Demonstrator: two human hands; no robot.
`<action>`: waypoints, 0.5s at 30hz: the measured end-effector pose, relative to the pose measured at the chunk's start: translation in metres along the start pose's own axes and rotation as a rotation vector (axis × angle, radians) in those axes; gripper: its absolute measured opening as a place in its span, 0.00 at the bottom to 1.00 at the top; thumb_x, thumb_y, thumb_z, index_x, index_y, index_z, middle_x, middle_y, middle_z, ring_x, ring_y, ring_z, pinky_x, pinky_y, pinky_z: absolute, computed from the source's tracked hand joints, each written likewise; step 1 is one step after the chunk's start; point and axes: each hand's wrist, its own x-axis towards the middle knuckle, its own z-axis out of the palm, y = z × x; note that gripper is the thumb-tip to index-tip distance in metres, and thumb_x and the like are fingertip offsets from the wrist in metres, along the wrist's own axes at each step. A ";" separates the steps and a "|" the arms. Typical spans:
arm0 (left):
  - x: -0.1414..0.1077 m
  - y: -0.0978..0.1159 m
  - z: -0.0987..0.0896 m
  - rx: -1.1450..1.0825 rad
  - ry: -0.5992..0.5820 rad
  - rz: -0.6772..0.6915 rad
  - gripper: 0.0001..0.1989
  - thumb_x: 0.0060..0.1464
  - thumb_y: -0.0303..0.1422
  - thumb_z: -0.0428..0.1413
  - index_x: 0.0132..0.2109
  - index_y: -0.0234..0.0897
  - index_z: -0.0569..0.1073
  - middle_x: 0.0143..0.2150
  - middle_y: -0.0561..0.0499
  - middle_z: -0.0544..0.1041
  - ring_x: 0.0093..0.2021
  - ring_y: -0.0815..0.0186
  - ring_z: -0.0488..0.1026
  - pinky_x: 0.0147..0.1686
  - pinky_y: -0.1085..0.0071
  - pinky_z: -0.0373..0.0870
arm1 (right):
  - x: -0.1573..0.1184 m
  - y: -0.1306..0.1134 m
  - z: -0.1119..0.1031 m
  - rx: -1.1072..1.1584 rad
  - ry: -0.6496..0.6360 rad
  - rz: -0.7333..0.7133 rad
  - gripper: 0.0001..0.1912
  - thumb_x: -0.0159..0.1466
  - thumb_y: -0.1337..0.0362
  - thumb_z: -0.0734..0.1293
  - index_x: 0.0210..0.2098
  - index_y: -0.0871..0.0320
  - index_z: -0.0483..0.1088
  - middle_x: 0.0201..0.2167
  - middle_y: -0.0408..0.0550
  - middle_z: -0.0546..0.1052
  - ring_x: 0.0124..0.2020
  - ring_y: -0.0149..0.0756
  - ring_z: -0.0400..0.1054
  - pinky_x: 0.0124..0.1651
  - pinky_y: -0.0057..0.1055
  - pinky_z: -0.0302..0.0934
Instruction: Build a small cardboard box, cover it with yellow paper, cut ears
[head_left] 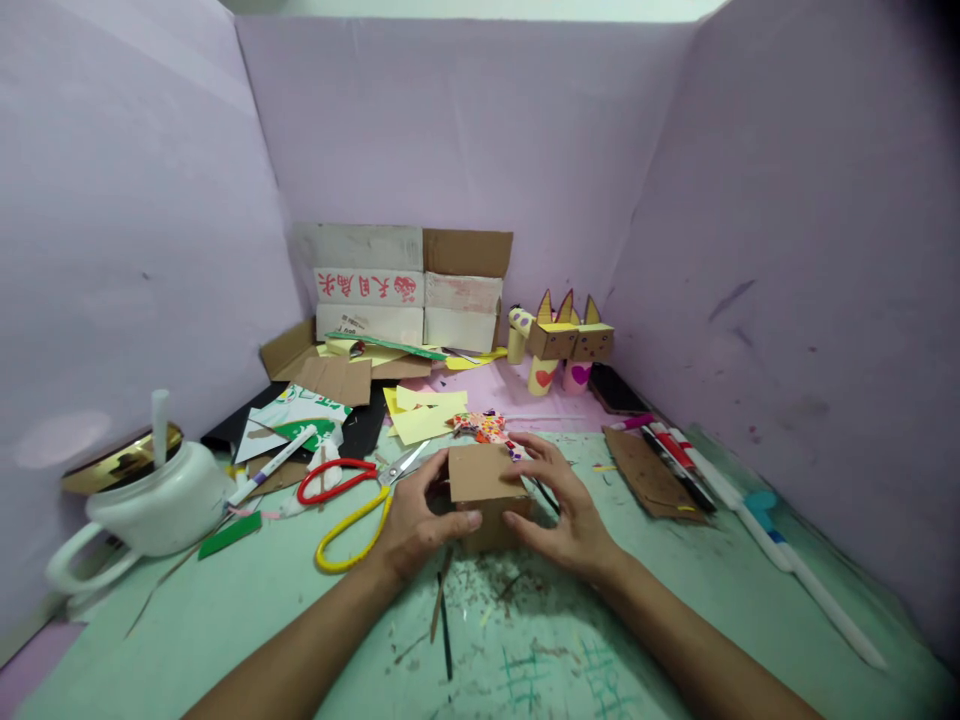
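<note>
A small brown cardboard box (489, 475) stands at the middle of the green table, its flat top and front showing. My left hand (420, 515) grips it from the left, thumb along the front face and fingers behind the side. From the right, my right hand (566, 505) holds it with the thumb on the front edge and the fingers curved over the top right. Scissors (382, 480) with one red and one yellow handle lie beside my left hand. Just behind the box is a colourful patterned piece (484, 427).
A white mug (161, 500) with a glue stick stands at left, near a marker (270, 465). Paper and cardboard scraps (431, 410) lie behind. Cardboard figures (555, 345) with pointed ears and a phone (616, 388) are back right; pens (679, 460) and a cardboard piece (649, 475) lie at right.
</note>
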 end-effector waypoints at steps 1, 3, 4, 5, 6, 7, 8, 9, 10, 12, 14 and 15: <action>0.000 -0.001 0.000 0.024 -0.005 0.012 0.35 0.38 0.37 0.65 0.55 0.35 0.66 0.49 0.46 0.74 0.49 0.52 0.71 0.47 0.63 0.68 | 0.001 -0.002 0.000 -0.029 -0.012 -0.032 0.17 0.53 0.67 0.70 0.42 0.52 0.68 0.55 0.53 0.64 0.57 0.49 0.58 0.57 0.47 0.55; 0.000 -0.003 -0.001 0.068 -0.008 0.030 0.35 0.38 0.38 0.65 0.55 0.36 0.67 0.50 0.46 0.74 0.49 0.53 0.71 0.47 0.64 0.68 | 0.003 -0.006 0.000 -0.059 -0.022 -0.074 0.16 0.52 0.68 0.70 0.40 0.52 0.69 0.50 0.52 0.68 0.53 0.48 0.61 0.54 0.47 0.57; -0.001 -0.004 -0.001 0.083 -0.004 0.035 0.35 0.38 0.38 0.66 0.55 0.36 0.67 0.50 0.47 0.74 0.49 0.53 0.71 0.47 0.64 0.68 | 0.004 -0.007 -0.001 -0.064 -0.019 -0.086 0.16 0.51 0.68 0.70 0.39 0.52 0.68 0.47 0.52 0.69 0.51 0.48 0.62 0.53 0.47 0.58; -0.001 -0.005 -0.002 0.095 0.001 0.037 0.35 0.38 0.38 0.66 0.55 0.36 0.66 0.49 0.47 0.74 0.49 0.53 0.71 0.47 0.64 0.68 | 0.005 -0.007 -0.001 -0.065 -0.014 -0.096 0.15 0.51 0.68 0.70 0.39 0.52 0.68 0.45 0.51 0.70 0.50 0.47 0.63 0.51 0.46 0.58; -0.001 -0.005 -0.002 0.102 0.003 0.037 0.36 0.38 0.38 0.66 0.55 0.36 0.66 0.49 0.47 0.74 0.49 0.53 0.71 0.47 0.64 0.68 | 0.005 -0.008 -0.001 -0.063 -0.012 -0.103 0.15 0.51 0.69 0.70 0.38 0.52 0.68 0.44 0.50 0.71 0.48 0.46 0.63 0.51 0.46 0.59; -0.001 -0.005 -0.002 0.108 0.004 0.039 0.36 0.37 0.38 0.66 0.55 0.36 0.66 0.49 0.47 0.74 0.49 0.53 0.71 0.47 0.64 0.68 | 0.005 -0.008 -0.001 -0.058 -0.013 -0.107 0.14 0.52 0.69 0.70 0.38 0.52 0.68 0.43 0.50 0.71 0.47 0.46 0.64 0.50 0.46 0.59; -0.001 -0.006 -0.002 0.111 0.001 0.039 0.36 0.37 0.38 0.66 0.55 0.36 0.66 0.50 0.47 0.74 0.49 0.53 0.71 0.47 0.64 0.68 | 0.005 -0.008 -0.001 -0.050 -0.015 -0.106 0.14 0.52 0.68 0.70 0.37 0.52 0.68 0.42 0.50 0.71 0.47 0.46 0.64 0.49 0.45 0.60; -0.001 -0.006 -0.002 0.113 -0.001 0.039 0.36 0.37 0.38 0.66 0.55 0.36 0.66 0.50 0.46 0.74 0.49 0.53 0.71 0.47 0.64 0.68 | 0.005 -0.007 -0.001 -0.043 -0.017 -0.104 0.13 0.52 0.68 0.70 0.37 0.52 0.69 0.42 0.50 0.71 0.47 0.46 0.64 0.49 0.45 0.60; -0.001 -0.006 -0.003 0.113 -0.003 0.037 0.36 0.37 0.38 0.66 0.55 0.36 0.66 0.50 0.46 0.74 0.49 0.52 0.71 0.48 0.64 0.68 | 0.005 -0.007 -0.001 -0.039 -0.019 -0.103 0.12 0.52 0.68 0.69 0.37 0.52 0.69 0.42 0.50 0.71 0.47 0.46 0.64 0.49 0.45 0.60; -0.002 -0.006 -0.002 0.111 -0.003 0.033 0.36 0.37 0.38 0.66 0.55 0.35 0.66 0.50 0.46 0.74 0.49 0.52 0.71 0.48 0.63 0.68 | 0.005 -0.007 -0.001 -0.040 -0.021 -0.109 0.12 0.53 0.67 0.69 0.37 0.52 0.69 0.42 0.50 0.72 0.47 0.46 0.64 0.49 0.45 0.61; -0.002 -0.005 -0.002 0.109 0.002 0.029 0.37 0.36 0.37 0.66 0.55 0.35 0.66 0.50 0.46 0.74 0.50 0.51 0.70 0.48 0.63 0.68 | 0.004 -0.008 -0.001 -0.059 -0.008 -0.125 0.12 0.52 0.68 0.69 0.37 0.52 0.69 0.42 0.50 0.72 0.46 0.46 0.65 0.48 0.45 0.61; -0.002 -0.004 -0.002 0.107 0.003 0.030 0.37 0.36 0.37 0.66 0.56 0.35 0.66 0.50 0.46 0.74 0.50 0.51 0.70 0.48 0.62 0.68 | 0.004 -0.009 0.000 -0.072 0.000 -0.135 0.13 0.52 0.68 0.69 0.37 0.52 0.69 0.42 0.50 0.72 0.46 0.46 0.65 0.48 0.45 0.61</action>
